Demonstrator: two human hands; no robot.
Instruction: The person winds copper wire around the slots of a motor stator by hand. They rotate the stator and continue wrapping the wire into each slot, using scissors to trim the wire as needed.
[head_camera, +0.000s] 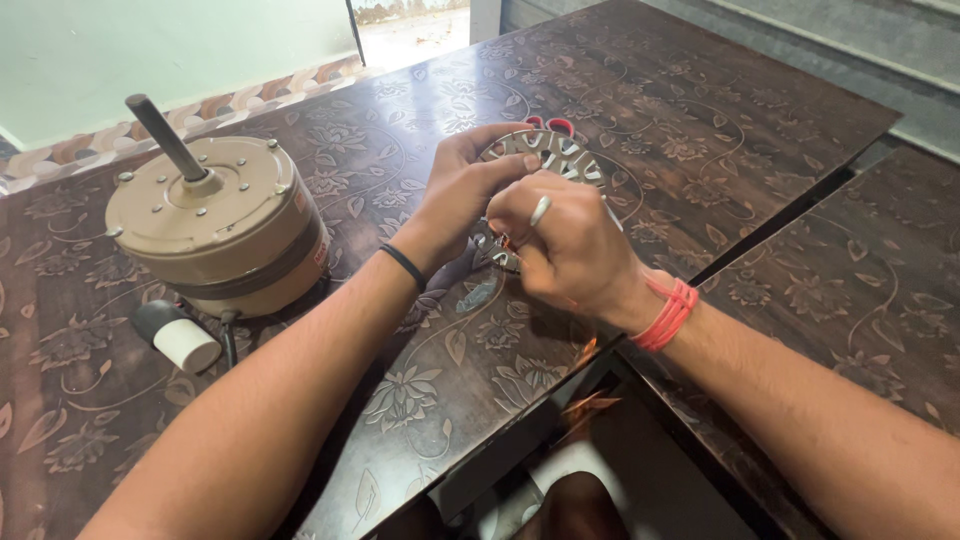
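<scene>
My left hand (462, 185) grips the near-left rim of a round slotted metal stator core (552, 152) that stands tilted on the brown floral table (420, 380). My right hand (565, 245), with a ring on one finger and a red thread band at the wrist, is closed in front of the core's lower edge, fingers pinching thin copper-coloured wire there. The hands hide most of the core. Red insulation pieces (553, 124) show at the core's far edge.
A beige round motor housing (215, 220) with a dark upright shaft (165, 137) sits at the left. A black-and-white cylindrical capacitor (178, 335) lies in front of it on a cable. A second table (860, 290) adjoins at the right across a gap.
</scene>
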